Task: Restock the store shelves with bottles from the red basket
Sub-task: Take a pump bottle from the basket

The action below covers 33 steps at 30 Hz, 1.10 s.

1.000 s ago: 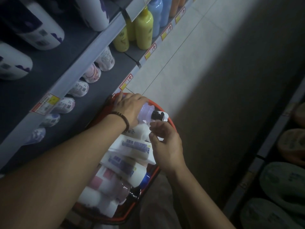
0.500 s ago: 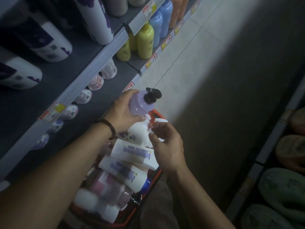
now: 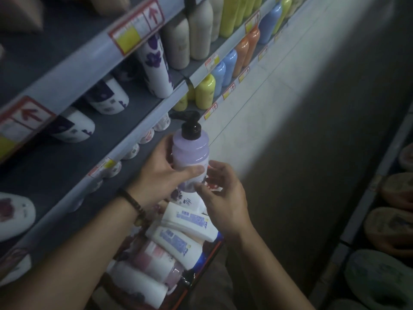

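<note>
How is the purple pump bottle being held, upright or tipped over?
Upright, leaning slightly: the purple pump bottle has its black pump on top, and the left hand grips its body from the side.

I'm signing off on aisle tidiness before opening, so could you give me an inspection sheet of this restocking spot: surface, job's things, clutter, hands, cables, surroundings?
Surface: tiled floor in the aisle; the middle shelf has bare board between its bottles.
Job's things: purple pump bottle held upright above the red basket; white bottles lie piled in the basket.
Clutter: nothing seen.
Hands: left hand grips the pump bottle; right hand is open beside its lower part, contact unclear.
Cables: nothing seen.
Surroundings: yellow bottles and flower-printed bottles stand on the shelves; a dim rack faces them across the aisle.
</note>
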Motion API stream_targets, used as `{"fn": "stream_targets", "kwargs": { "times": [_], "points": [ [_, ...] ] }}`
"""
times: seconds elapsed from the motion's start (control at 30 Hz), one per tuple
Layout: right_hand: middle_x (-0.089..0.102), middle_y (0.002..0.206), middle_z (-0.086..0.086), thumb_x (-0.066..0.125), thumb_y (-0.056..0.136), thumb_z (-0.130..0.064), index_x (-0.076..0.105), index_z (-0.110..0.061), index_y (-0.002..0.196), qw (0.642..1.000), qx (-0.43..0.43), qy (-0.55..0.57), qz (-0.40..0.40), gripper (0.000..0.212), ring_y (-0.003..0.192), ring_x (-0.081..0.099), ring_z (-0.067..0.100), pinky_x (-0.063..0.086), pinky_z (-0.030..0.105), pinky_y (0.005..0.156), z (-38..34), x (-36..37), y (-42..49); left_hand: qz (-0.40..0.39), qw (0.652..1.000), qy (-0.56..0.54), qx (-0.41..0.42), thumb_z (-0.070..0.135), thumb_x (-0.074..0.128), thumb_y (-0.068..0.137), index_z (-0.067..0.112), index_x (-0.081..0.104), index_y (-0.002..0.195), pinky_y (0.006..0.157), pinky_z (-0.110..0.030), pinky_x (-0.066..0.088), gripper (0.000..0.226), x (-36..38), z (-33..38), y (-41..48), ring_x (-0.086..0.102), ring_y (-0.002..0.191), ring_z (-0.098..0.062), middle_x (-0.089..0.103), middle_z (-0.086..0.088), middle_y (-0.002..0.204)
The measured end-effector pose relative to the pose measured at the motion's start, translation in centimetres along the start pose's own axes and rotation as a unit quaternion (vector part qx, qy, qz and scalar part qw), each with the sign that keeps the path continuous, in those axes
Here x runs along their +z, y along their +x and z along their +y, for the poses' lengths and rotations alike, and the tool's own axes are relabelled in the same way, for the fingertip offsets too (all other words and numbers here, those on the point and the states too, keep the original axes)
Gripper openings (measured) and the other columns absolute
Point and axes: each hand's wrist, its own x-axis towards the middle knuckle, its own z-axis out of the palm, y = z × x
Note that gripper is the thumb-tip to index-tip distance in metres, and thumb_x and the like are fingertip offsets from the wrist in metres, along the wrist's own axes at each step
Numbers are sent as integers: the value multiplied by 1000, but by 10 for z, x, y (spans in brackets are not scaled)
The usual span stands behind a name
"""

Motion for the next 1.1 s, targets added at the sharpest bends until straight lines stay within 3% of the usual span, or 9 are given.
{"fn": "stream_targets", "kwargs": {
  "times": [0.1,0.23,0.4,0.63,0.83,1.1],
  "points": [
    [73,118,-17,85,84,-26,64,-34,125,1000,-25,-10,-1,46,108,69,6,61,41,91,-32,-7,-10,10,999,-31,14,23,90,72,22,58,135,95,-63,57,70,-5,30,-15,73,112,-27,73,-3,124],
    [74,119,-19,94,81,-21,66,-33,125,998,-55,-8,-37,54,105,71,3,59,27,90,-75,-16,-31,39,997,-60,32,28,90,72,16,58,137,102,-60,55,74,-15,66,-39,70,119,-30,72,-9,128],
    [71,123,-16,96,79,-24,63,-34,131,992,-111,-37,-50,63,110,70,6,58,23,88,-133,-22,-63,39,993,-103,41,31,88,77,22,59,141,102,-64,52,71,-36,122,-71,67,124,-35,69,-10,134],
    [70,123,-16,95,79,-33,62,-39,128,985,-153,-52,-55,60,109,71,8,61,32,90,-223,-25,-120,55,990,-116,64,27,89,77,15,61,137,95,-58,58,67,-61,222,-128,70,118,-38,71,-14,129],
    [69,119,-22,93,75,-38,61,-43,123,979,-192,-50,-45,58,109,68,6,61,43,90,-294,-28,-157,76,987,-106,92,37,94,72,21,65,131,95,-68,55,67,-81,300,-161,72,114,-38,74,-13,125],
    [60,124,-18,91,67,-59,58,-42,128,956,-285,-70,2,72,112,63,5,61,38,89,-385,-30,-205,112,979,-129,115,43,96,67,24,66,131,90,-60,60,73,-94,396,-212,73,113,-32,74,-7,126]
  ]
}}
